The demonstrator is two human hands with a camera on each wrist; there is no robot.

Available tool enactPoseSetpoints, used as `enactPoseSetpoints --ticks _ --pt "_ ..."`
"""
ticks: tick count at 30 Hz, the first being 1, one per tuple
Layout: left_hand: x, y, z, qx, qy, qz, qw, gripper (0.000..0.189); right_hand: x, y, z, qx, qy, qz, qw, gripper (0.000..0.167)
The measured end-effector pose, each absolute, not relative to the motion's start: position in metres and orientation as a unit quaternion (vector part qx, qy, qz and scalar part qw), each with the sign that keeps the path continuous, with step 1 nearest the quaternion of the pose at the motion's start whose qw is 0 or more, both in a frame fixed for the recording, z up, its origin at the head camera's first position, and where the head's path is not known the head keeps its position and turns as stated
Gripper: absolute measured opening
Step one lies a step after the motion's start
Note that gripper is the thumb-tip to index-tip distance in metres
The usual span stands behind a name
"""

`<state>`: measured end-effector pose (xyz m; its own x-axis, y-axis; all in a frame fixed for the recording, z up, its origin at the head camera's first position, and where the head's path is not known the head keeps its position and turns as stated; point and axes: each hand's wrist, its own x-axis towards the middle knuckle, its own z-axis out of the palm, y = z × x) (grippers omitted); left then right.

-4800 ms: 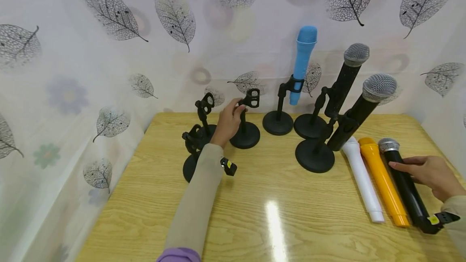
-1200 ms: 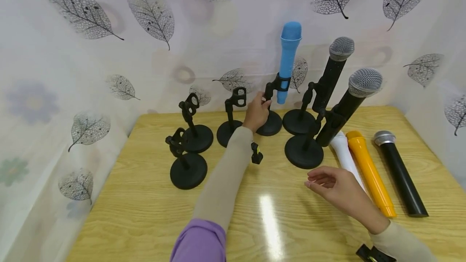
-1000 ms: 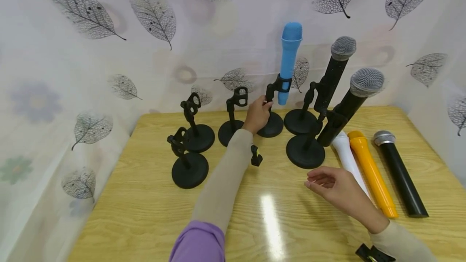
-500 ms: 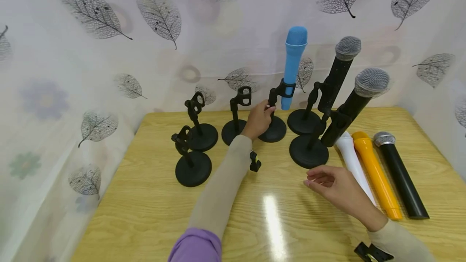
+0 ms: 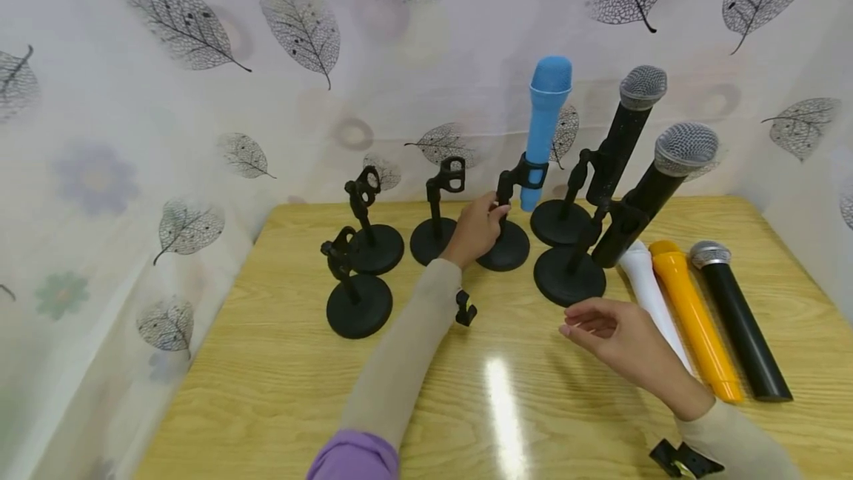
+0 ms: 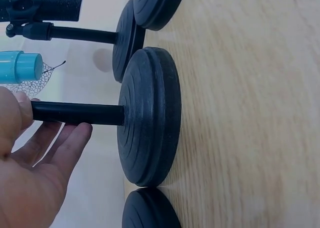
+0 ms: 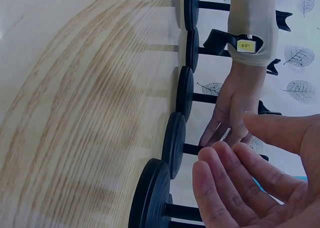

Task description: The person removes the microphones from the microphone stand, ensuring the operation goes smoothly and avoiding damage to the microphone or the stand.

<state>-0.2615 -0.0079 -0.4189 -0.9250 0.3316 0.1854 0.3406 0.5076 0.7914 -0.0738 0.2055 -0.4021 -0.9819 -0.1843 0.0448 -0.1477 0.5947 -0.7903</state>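
My left hand [image 5: 474,228] pinches the upright post of a black desktop microphone stand [image 5: 504,249]; the left wrist view shows thumb and fingers around that post [image 6: 80,112], above the round base [image 6: 150,118]. A blue microphone [image 5: 546,121] sits tilted in this stand's clip. My right hand [image 5: 626,347] hovers over the table in front of the stands, fingers loosely bent and nothing in them. Right beside it lie a white microphone [image 5: 649,287], a yellow microphone [image 5: 696,324] and a black microphone with a silver head [image 5: 743,324].
Two stands to the right hold black microphones [image 5: 623,135] [image 5: 656,195]. Left of my left hand are three stands with bare clips: one close by [image 5: 433,239], one behind [image 5: 376,249], one nearer the front [image 5: 360,307]. A leaf-patterned cloth [image 5: 373,35] backs the wooden table [image 5: 266,391].
My left hand went from the neighbouring stand to the blue microphone's stand and has drawn it toward me. My right hand left the black microphone earlier and now stays nearly still.
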Motion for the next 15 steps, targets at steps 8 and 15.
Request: enactPoseSetpoints --ticks 8,15 --pt "-0.251 -0.012 -0.421 -0.207 -0.865 -0.457 0.012 0.029 -0.074 0.202 -0.399 -0.092 0.896 -0.433 0.019 0.024" --pt "-0.239 -0.016 -0.421 -0.212 -0.868 -0.45 0.006 0.028 -0.075 0.2 -0.396 -0.09 0.9 -0.426 0.02 0.025"
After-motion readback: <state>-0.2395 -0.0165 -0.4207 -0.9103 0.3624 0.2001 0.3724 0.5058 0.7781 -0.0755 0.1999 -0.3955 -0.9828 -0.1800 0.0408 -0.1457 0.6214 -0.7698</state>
